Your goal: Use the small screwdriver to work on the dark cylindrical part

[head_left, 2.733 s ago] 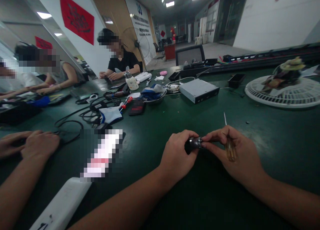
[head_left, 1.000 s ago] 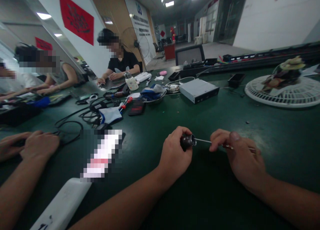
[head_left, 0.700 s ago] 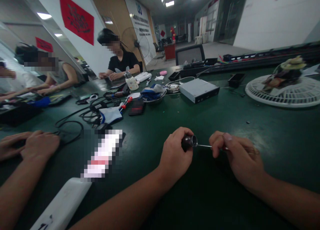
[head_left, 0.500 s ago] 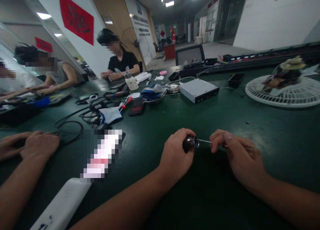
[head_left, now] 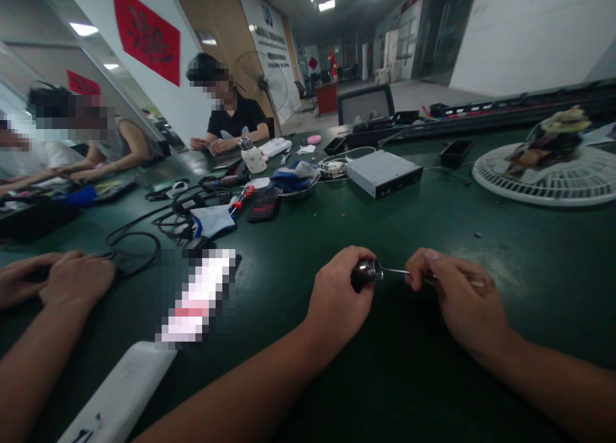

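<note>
My left hand [head_left: 341, 295] is wrapped round a small dark, shiny cylinder [head_left: 368, 271] with a round open end that faces right. Between thumb and fingers, my right hand [head_left: 457, 295] grips a screwdriver [head_left: 396, 271]. Its thin metal shaft points left, with the tip at the cylinder's open end; how deep it reaches inside is hard to see. Fingers cover most of the handle, though a pale, clear part shows behind them. Both hands are just above the dark green table [head_left: 414, 379].
A grey disc drive [head_left: 382, 172] lies beyond my hands, with a white fan grille [head_left: 543, 185] at right. Cables [head_left: 135, 234], a red screwdriver [head_left: 243, 199] and a blurred phone-like screen [head_left: 199, 295] lie left. A co-worker's hands [head_left: 79, 277] rest at far left; other people sit beyond.
My right hand has turned slightly, showing more of the screwdriver's handle. My left hand and the cylinder have barely moved.
</note>
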`<state>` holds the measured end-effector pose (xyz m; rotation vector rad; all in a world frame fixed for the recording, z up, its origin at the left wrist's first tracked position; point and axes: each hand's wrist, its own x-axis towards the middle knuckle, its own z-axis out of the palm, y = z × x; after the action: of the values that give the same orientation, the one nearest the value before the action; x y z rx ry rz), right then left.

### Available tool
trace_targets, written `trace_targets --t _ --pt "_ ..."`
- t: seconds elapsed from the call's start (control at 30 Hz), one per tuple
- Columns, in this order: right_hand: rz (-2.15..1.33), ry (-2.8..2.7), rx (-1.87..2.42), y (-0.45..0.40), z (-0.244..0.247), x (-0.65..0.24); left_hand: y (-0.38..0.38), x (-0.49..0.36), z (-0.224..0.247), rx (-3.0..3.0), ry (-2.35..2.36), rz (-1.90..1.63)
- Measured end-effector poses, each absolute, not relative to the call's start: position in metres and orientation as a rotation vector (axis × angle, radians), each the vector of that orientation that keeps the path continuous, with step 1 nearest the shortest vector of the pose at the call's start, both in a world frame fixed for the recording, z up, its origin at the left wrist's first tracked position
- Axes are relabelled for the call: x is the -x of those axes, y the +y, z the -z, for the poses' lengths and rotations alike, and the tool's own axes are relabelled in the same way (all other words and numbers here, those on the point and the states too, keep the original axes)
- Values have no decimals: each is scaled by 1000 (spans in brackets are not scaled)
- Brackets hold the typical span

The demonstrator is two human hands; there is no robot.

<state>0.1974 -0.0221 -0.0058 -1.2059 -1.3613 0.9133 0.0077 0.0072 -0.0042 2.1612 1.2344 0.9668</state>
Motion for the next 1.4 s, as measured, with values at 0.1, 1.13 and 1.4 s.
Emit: trace_targets --t 0.1,1.13,1.4 --pt "-966 -1364 1155 -21 8 -198 7 -7 4 -2165 1235 -964" --pt "-958 -1275 1225 -20 8 -197 7 -8 5 -2263 1233 -889" --pt "-1058 -1271 1122 -19 12 -199 6 -8 6 -2254 1256 -870"
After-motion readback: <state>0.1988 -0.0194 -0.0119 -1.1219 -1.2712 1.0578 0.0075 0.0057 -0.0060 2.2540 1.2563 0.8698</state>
